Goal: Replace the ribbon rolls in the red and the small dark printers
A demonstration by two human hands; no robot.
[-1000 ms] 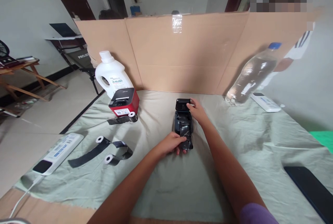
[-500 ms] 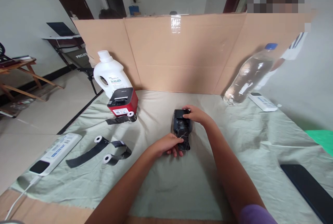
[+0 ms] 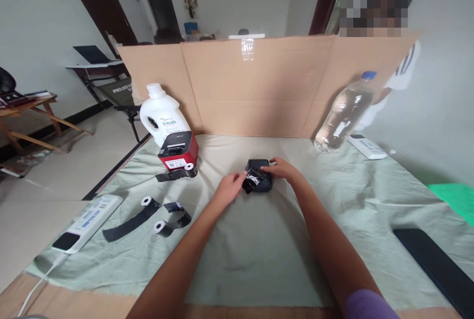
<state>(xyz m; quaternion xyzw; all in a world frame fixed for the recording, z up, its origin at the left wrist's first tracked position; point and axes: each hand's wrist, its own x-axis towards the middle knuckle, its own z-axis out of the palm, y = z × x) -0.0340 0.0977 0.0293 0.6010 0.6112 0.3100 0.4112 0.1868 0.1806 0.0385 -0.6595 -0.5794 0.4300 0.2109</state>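
Note:
A small dark device (image 3: 263, 185) lies on the green-grey cloth at the middle of the table. A crumpled, shiny black strip (image 3: 252, 179) lies over its left part. At the device's left side, my left hand (image 3: 230, 188) pinches the edge of the strip between thumb and fingers. My right hand (image 3: 282, 168) grips the device at its upper right, with the thumb on top and the fingers at its far edge.
Left of my hands are a red and black printer (image 3: 179, 150), a white jug (image 3: 163, 116), black paper rolls (image 3: 148, 215) and a power strip (image 3: 89, 222). A cardboard screen (image 3: 255, 92) stands behind. At right are a bottle (image 3: 344, 111), a black phone (image 3: 433, 264) and, beyond the cardboard, a person (image 3: 405, 69).
My left hand has moved up and away from me, carrying the loose end of the black strip from the device's near side to its left. My right hand still holds the device. The view has shifted slightly.

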